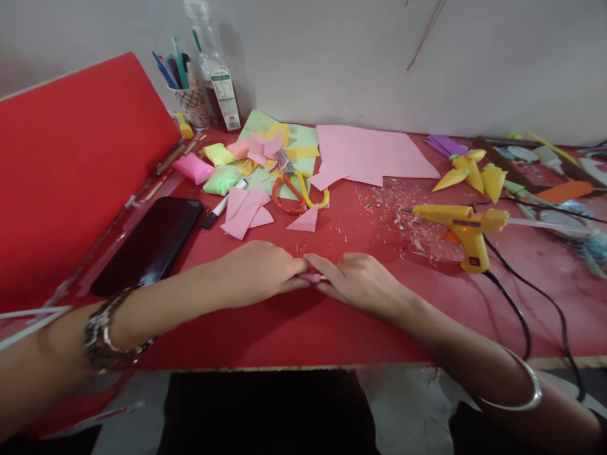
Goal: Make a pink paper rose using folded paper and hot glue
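Observation:
My left hand [260,273] and my right hand [358,281] meet above the front middle of the red table. Between their fingertips is a small pink paper piece [310,277], which looks rolled or folded; a thin pale strip shows beside it at the right fingers. Both hands are closed on this piece, and the fingers cover most of it. Just beyond them lie a pink paper triangle [306,219], several cut pink paper pieces [246,212] and scissors [289,201] with one red and one yellow handle.
A yellow glue gun [467,224] lies right, its black cord [509,303] trailing off the front edge. Paper scraps [412,221] litter its tip. A phone [152,243] lies left. Behind are pink sheets [370,155], yellow paper cones [474,174], a bottle [220,95] and a pen cup [190,106].

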Demonstrator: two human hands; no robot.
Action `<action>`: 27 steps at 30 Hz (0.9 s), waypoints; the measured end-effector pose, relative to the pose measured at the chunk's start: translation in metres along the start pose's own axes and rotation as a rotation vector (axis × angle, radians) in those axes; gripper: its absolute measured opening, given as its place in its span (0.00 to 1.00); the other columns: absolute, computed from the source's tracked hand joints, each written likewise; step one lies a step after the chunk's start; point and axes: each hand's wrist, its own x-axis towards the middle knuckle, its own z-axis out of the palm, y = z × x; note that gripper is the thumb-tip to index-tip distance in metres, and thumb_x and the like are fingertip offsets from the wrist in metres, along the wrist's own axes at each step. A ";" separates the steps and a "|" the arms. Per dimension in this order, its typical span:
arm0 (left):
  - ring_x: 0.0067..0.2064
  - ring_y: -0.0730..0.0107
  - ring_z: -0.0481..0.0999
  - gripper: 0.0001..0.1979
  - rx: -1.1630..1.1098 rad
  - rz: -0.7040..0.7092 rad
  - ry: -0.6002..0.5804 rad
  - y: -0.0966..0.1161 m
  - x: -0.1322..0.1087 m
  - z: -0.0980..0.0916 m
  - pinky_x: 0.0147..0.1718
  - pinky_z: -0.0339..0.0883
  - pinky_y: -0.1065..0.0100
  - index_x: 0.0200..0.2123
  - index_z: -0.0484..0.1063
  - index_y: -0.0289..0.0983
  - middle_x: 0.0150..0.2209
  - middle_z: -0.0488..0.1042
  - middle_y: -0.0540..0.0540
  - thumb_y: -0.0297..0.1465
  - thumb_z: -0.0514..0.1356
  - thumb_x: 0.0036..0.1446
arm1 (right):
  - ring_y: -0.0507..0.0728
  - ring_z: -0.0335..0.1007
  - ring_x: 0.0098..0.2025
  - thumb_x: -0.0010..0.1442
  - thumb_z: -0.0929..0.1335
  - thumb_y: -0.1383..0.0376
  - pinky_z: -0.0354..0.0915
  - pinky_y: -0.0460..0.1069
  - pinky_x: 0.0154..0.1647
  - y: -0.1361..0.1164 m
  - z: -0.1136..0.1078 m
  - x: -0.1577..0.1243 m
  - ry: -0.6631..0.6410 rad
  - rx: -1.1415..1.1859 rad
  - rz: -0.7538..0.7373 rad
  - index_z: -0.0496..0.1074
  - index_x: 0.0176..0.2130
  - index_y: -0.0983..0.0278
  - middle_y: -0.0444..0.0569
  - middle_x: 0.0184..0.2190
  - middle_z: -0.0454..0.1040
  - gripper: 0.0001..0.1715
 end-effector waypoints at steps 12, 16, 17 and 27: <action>0.27 0.69 0.70 0.18 0.220 -0.026 0.132 -0.046 -0.030 -0.004 0.27 0.55 0.69 0.30 0.69 0.38 0.24 0.73 0.50 0.39 0.44 0.60 | 0.51 0.63 0.20 0.61 0.55 0.59 0.48 0.45 0.22 0.010 -0.008 0.000 -0.201 0.111 0.259 0.66 0.45 0.64 0.45 0.21 0.72 0.20; 0.25 0.69 0.70 0.20 0.278 -0.102 0.208 -0.052 -0.031 -0.005 0.25 0.54 0.68 0.31 0.69 0.36 0.25 0.73 0.47 0.39 0.42 0.61 | 0.51 0.66 0.26 0.62 0.54 0.63 0.53 0.45 0.26 0.015 -0.002 -0.001 -0.149 0.208 0.293 0.69 0.39 0.63 0.46 0.27 0.74 0.18; 0.24 0.69 0.69 0.21 0.303 -0.113 0.230 -0.052 -0.031 -0.005 0.24 0.54 0.68 0.31 0.69 0.36 0.25 0.73 0.47 0.39 0.41 0.61 | 0.52 0.67 0.28 0.62 0.54 0.63 0.54 0.45 0.28 0.017 -0.001 -0.001 -0.123 0.226 0.305 0.69 0.38 0.64 0.47 0.28 0.74 0.18; 0.24 0.71 0.68 0.19 0.428 -0.204 0.249 -0.061 -0.049 -0.004 0.24 0.53 0.69 0.30 0.69 0.35 0.27 0.73 0.47 0.38 0.44 0.60 | 0.54 0.63 0.32 0.60 0.55 0.68 0.59 0.47 0.33 0.030 0.010 0.001 0.126 0.347 0.435 0.68 0.34 0.66 0.50 0.29 0.64 0.14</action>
